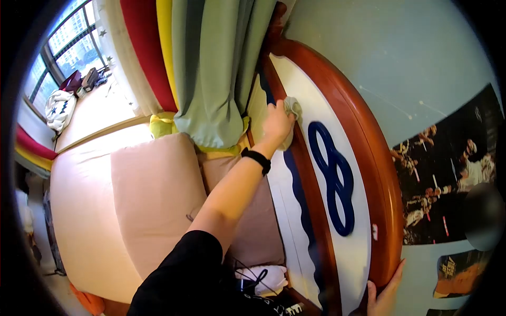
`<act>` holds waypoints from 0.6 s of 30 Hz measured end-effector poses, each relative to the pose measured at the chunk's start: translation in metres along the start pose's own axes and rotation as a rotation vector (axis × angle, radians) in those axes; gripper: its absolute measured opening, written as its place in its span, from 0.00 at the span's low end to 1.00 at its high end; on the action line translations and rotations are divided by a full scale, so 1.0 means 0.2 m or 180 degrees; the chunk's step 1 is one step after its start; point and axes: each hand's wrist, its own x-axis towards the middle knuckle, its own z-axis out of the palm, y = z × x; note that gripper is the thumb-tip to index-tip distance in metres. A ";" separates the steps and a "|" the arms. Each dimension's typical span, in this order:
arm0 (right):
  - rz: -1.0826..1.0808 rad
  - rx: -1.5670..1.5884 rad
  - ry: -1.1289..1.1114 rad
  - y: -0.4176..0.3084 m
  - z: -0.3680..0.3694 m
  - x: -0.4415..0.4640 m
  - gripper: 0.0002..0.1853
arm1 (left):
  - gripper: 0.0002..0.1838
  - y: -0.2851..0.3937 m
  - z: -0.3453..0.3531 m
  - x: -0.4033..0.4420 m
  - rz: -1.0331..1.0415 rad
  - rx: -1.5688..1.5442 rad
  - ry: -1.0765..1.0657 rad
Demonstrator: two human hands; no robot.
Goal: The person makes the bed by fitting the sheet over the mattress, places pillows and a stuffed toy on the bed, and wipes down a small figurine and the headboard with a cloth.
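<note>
A curved headboard with a glossy brown wooden frame (369,126) and white panels stands against the wall, with a dark blue knot-shaped ornament (332,179) on it. One arm, with a black wristband, reaches up to the headboard; its hand, my left hand (279,124), is closed on a pale cloth (291,108) pressed against the wooden rail. At the lower right, my right hand (385,295) rests on the outer edge of the frame, thumb and fingers apart.
A bed (84,210) with beige bedding and pillows (158,195) lies at the left. Striped curtains (205,68) hang beside the headboard. Bags (60,108) sit on the window ledge. Posters (453,168) cover part of the right wall. A white item with a cord (269,279) lies below.
</note>
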 end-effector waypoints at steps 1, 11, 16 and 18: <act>-0.0442 -0.0096 -0.0110 -0.05 -0.03 0.06 0.40 | 0.23 -0.02 -0.01 0.12 -0.0030 0.0000 -0.0003; -0.1930 -0.0352 -0.0551 -0.86 -0.02 1.12 0.50 | 0.25 -0.14 -0.05 1.11 -0.0476 -0.0274 0.0350; -0.1979 -0.0486 -0.0720 -0.98 0.01 1.25 0.52 | 0.20 -0.27 0.02 1.16 -0.0194 -0.0439 0.0538; -0.1890 -0.0480 -0.0764 -0.98 0.02 1.25 0.52 | 0.21 -0.30 0.01 1.12 0.0139 -0.0385 0.0549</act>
